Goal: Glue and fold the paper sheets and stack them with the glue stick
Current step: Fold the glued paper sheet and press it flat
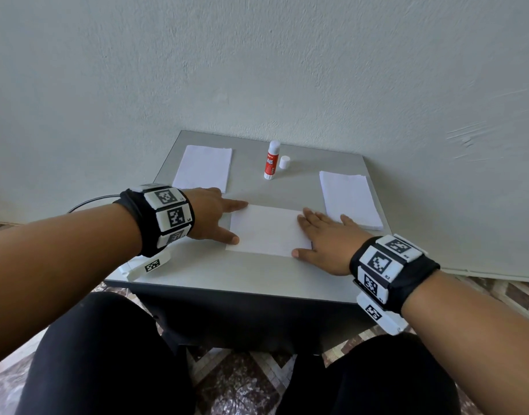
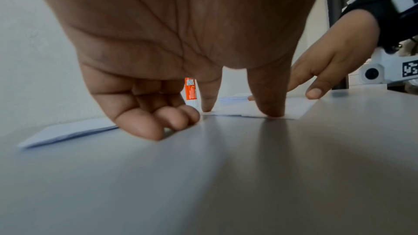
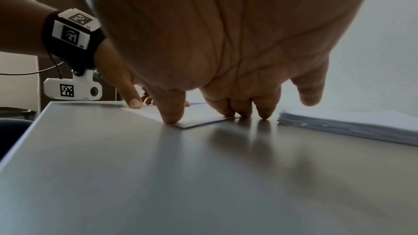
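Head view shows both hands flat with straight fingers: the left hand (image 1: 211,215) presses the left edge of the paper sheet (image 1: 267,230), the right hand (image 1: 323,238) its right edge. The sheet lies at the table (image 1: 227,274) centre, between two paper stacks, with the open glue stick (image 1: 271,160) behind. For a good result, I think both hands should press evenly outward.

I see one sheet (image 1: 267,230) centre-front on the surface (image 1: 251,274), left hand (image 1: 211,215) at its left edge, right hand (image 1: 323,238) at its right. Glue stick (image 1: 271,160) upright behind, cap (image 1: 284,162) just beside. Folded stack (image 1: 203,167) back-left, sheet pile (image 1: 350,199) right.
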